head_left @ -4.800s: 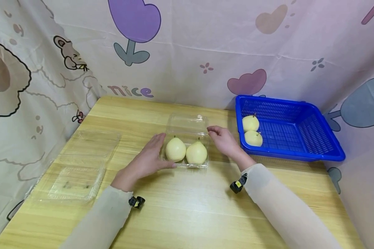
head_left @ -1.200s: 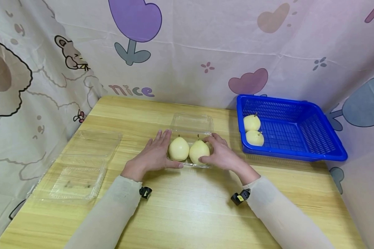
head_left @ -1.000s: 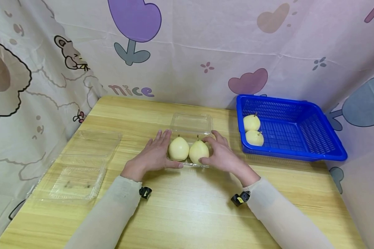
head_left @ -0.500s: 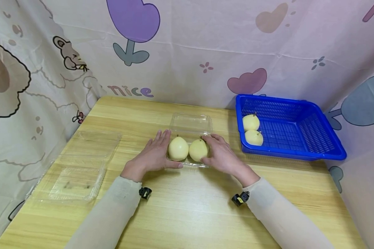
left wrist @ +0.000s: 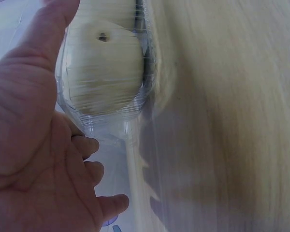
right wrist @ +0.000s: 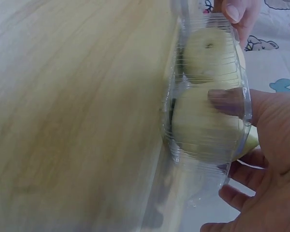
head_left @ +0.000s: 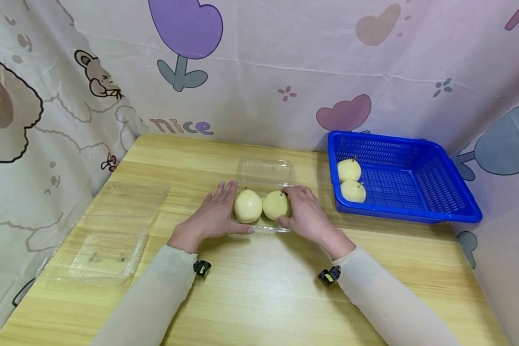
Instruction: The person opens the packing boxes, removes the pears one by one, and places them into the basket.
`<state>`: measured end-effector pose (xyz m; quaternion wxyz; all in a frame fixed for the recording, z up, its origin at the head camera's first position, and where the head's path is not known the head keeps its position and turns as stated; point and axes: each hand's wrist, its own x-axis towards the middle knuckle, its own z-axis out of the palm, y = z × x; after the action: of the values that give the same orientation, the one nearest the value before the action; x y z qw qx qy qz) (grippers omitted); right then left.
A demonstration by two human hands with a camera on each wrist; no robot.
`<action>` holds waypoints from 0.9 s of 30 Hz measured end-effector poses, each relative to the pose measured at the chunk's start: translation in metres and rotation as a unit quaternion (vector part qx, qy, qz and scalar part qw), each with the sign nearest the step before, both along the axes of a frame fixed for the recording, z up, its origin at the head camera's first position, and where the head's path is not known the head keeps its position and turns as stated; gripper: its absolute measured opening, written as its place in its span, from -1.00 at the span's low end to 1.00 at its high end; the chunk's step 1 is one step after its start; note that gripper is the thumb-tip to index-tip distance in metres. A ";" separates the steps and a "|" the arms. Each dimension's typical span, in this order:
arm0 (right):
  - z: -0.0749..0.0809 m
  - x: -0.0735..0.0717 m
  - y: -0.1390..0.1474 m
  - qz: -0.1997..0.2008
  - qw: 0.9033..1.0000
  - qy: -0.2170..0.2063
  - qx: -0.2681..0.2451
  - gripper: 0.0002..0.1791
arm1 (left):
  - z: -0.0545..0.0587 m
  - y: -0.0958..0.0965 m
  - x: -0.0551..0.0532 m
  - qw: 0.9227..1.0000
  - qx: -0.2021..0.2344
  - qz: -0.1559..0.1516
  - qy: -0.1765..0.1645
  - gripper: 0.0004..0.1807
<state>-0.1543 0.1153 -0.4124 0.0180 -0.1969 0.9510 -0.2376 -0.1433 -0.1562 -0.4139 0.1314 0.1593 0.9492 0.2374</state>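
Observation:
Two pale yellow pears sit side by side in a clear plastic clamshell box at mid-table, its lid folded back. My right hand grips the right pear, thumb in front inside the box wall and fingers behind. That pear's stem leans to the right. My left hand rests against the box's left side with its fingers extended and its thumb along the front edge, beside the left pear. In the right wrist view the thumb shows through the ribbed wall.
A blue plastic basket stands at the back right, with two more pears at its left end. Another clear clamshell box lies unfolded on the left of the wooden table. A printed curtain hangs behind.
My right hand has come from the box's right rim onto the right pear. That pear has turned, its stem going from upright to leaning right. The box has shifted slightly right; my left hand stays beside it.

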 end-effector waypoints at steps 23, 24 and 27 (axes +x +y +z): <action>-0.006 -0.004 -0.010 -0.037 0.998 0.019 0.042 -0.03 | 0.002 0.000 -0.001 1.000 -0.007 -0.002 -0.002 0.57; -0.006 -0.004 -0.011 -0.038 0.998 0.020 0.044 -0.03 | 0.002 0.001 -0.001 1.000 -0.006 -0.001 -0.002 0.57; -0.007 -0.004 -0.011 -0.037 0.998 0.028 0.050 -0.03 | 0.001 0.001 -0.001 1.000 -0.004 0.000 -0.002 0.57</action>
<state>-0.1586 0.1042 -0.4194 -0.0074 -0.1671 0.9685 -0.1847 -0.1445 -0.1555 -0.4124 0.1337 0.1580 0.9499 0.2342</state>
